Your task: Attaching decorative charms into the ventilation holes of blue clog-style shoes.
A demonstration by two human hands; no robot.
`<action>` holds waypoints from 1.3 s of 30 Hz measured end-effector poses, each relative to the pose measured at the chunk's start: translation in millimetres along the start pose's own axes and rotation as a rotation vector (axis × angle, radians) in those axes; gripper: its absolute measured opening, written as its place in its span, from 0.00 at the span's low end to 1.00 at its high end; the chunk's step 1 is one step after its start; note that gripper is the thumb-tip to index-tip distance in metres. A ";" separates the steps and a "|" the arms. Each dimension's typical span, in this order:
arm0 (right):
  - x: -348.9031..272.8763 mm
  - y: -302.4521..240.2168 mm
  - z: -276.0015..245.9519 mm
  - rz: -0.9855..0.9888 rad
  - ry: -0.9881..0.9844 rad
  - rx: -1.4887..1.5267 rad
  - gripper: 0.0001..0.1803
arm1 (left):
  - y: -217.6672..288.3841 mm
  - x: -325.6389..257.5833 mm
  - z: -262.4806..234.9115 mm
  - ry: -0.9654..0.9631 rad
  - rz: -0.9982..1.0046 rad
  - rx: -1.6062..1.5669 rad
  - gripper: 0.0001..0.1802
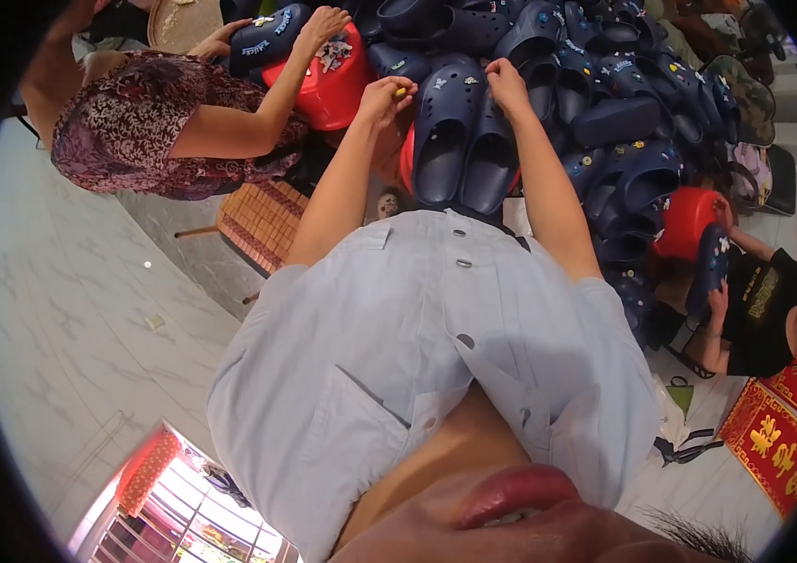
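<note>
A pair of navy clogs lies side by side in front of me, toes pointing away: the left clog with small light charms on its toe, the right clog beside it. Part of a red support shows beneath them. My left hand is just left of the pair, its fingertips pinching a small yellow piece, perhaps a shoe charm. At the right clog's toe, my right hand has its fingers curled against the shoe's outer side; the fingertips are partly hidden.
Many navy clogs are heaped ahead and to the right. A co-worker at left handles a clog by a red stool bearing small charms. Another person at right holds a clog near a red stool. A woven-top stool stands left.
</note>
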State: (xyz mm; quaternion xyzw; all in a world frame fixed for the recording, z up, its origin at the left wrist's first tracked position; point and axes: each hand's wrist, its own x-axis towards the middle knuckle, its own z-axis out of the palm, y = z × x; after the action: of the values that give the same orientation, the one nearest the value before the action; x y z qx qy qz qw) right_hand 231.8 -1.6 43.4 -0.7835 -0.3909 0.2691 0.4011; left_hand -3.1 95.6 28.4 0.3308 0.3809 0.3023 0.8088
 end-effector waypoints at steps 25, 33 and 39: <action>-19.6 -43.1 47.7 -0.215 -0.042 -0.713 0.14 | -17.7 24.8 47.5 0.153 0.658 1.879 0.14; -21.1 -41.5 39.8 -0.261 -0.098 -0.731 0.12 | -16.9 27.4 32.2 -0.007 0.725 1.813 0.12; -20.5 -43.5 34.7 -0.239 -0.136 -0.693 0.13 | -19.2 19.9 20.1 -0.022 0.817 1.636 0.11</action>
State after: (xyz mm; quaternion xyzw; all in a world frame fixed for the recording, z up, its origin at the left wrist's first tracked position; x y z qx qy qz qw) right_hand 177.7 12.1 63.5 -0.8019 -0.5735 0.1235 0.1135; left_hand 28.3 92.8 15.3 0.9128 0.3218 0.1974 0.1560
